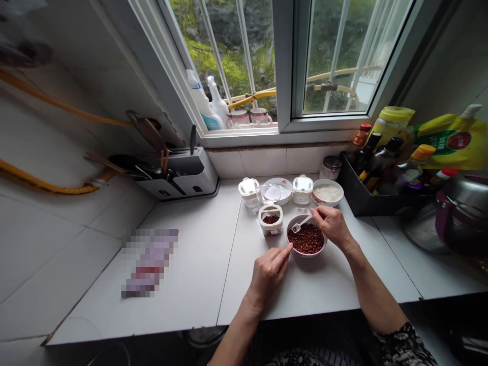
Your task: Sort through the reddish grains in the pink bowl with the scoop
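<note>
A round bowl (308, 251) with a pink rim holds dark red peppercorn-like grains. My right hand (332, 223) pinches the handle of a small white spoon (301, 224), whose scoop is over the grains in the bowl. At the bowl's lower left rim, my left hand (271, 267) has its fingers pressed together on the edge. Just left of the bowl stands a small clear container (271, 227) with a white rim, its lid raised, and similar red grains inside.
Behind are two white-lidded containers (303, 189), a bowl of white powder (282, 192) and another white-filled bowl (328, 194). A black box of bottles (360, 195) and a metal pot (423, 223) stand right, a utensil holder (194, 175) left. A pixelated item (152, 264) lies left.
</note>
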